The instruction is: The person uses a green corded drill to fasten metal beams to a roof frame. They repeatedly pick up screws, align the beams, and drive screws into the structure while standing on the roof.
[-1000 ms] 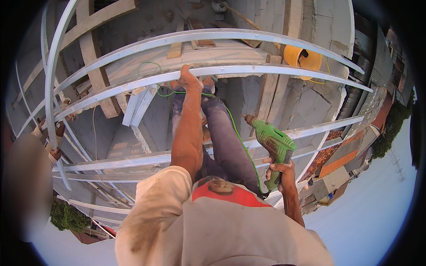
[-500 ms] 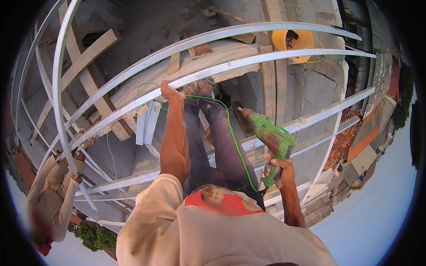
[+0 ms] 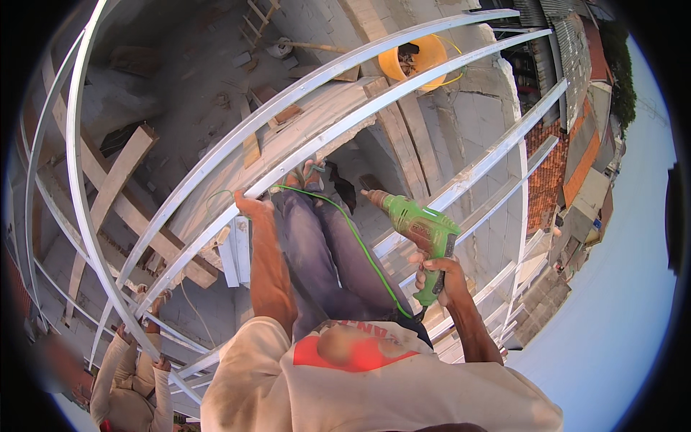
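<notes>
The left hand [image 3: 253, 207] grips a thin, pale metal rail [image 3: 403, 93] at ten o'clock. The right hand [image 3: 440, 277] clasps a glossy green plastic drill [image 3: 417, 229], its cord [image 3: 345, 223] trailing across to the rail.

drill [image 3: 419, 229] lowered (tip raised), co-worker [image 3: 133, 374] nearer

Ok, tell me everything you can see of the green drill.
The drill is a corded power tool with a bright green plastic body, a dark metal chuck at its front and a pistol grip. The right hand wraps around the grip, holding it out over the pale metal rails, apart from them. Its nose points up and to the left in the picture. A thin green cord runs from the grip's base across the person's trousers toward the left hand.
</notes>
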The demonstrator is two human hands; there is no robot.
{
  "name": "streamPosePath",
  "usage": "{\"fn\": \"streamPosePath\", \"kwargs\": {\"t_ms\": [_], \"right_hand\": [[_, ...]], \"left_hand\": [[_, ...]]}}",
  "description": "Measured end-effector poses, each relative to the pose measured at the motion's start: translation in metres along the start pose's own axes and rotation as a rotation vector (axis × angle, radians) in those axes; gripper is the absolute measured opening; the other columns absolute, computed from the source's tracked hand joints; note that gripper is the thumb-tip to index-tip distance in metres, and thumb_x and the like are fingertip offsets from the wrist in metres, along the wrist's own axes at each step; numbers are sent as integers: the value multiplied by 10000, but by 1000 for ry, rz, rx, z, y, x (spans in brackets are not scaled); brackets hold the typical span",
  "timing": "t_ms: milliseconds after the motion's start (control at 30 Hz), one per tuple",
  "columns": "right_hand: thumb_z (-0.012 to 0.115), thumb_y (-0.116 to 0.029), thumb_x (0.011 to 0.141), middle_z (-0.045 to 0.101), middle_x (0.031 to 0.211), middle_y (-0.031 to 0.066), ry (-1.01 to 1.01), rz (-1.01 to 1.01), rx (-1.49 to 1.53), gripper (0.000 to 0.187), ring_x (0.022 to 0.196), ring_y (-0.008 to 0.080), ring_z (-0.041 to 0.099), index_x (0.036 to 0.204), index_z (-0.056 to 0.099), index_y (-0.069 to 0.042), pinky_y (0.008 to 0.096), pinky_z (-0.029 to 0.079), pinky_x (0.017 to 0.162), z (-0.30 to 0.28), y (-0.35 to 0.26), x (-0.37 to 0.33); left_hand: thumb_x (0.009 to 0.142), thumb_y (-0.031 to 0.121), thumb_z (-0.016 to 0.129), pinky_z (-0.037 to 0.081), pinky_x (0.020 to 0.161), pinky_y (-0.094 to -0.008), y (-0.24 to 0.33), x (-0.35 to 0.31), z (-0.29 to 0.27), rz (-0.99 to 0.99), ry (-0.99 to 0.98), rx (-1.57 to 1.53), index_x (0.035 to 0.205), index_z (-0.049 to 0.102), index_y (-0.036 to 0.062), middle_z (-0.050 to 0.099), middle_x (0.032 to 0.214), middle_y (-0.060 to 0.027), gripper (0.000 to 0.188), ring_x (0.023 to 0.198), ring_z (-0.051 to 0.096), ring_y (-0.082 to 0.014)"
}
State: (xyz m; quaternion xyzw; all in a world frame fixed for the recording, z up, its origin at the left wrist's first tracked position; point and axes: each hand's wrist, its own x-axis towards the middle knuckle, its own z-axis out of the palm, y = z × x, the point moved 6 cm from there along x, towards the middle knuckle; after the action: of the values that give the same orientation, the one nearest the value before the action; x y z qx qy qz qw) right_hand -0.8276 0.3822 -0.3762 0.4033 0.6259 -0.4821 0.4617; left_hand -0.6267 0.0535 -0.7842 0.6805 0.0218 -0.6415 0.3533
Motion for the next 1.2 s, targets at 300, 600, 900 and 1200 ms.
{"fn": "streamPosePath", "kwargs": {"t_ms": [300, 600, 900, 1200], "right_hand": [[686, -169, 832, 658, 860, 130, -120, -23, 196, 403, 691, 231, 621, 1152, 676, 76, 408, 539, 655, 3, -25, -29], [652, -110, 850, 690, 1119, 157, -87, -131, 330, 243, 710, 200, 603, 1036, 618, 42, 383, 525, 620, -15, -62, -7], [649, -101, 855, 697, 1097, 157, -151, -18, 261, 258, 691, 211, 609, 1056, 607, 55, 387, 555, 632, -69, -135, 68], [653, -103, 871, 674, 932, 133, -215, 23, 125, 366, 694, 215, 630, 1184, 666, 87, 390, 553, 646, -149, -223, 103]], "left_hand": [[797, 318, 666, 541, 929, -527, -10, 14, -11, -40, 3, 8, 1212, 575, 13, 626, 1172, -160, 522, 1082, 652, -351], [813, 386, 669, 603, 821, -487, -8, 25, -8, 57, 83, 28, 1224, 595, -44, 665, 1115, -159, 600, 969, 711, -346], [840, 527, 704, 483, 834, -448, 11, -10, -21, 42, 328, 314, 1280, 596, 145, 622, 1229, -89, 593, 1035, 608, -251], [866, 566, 829, 404, 1146, -591, -39, -158, 203, 1098, -68, 1728, 1522, 463, -92, 537, 1404, -317, 999, 1330, 507, -497]]}}
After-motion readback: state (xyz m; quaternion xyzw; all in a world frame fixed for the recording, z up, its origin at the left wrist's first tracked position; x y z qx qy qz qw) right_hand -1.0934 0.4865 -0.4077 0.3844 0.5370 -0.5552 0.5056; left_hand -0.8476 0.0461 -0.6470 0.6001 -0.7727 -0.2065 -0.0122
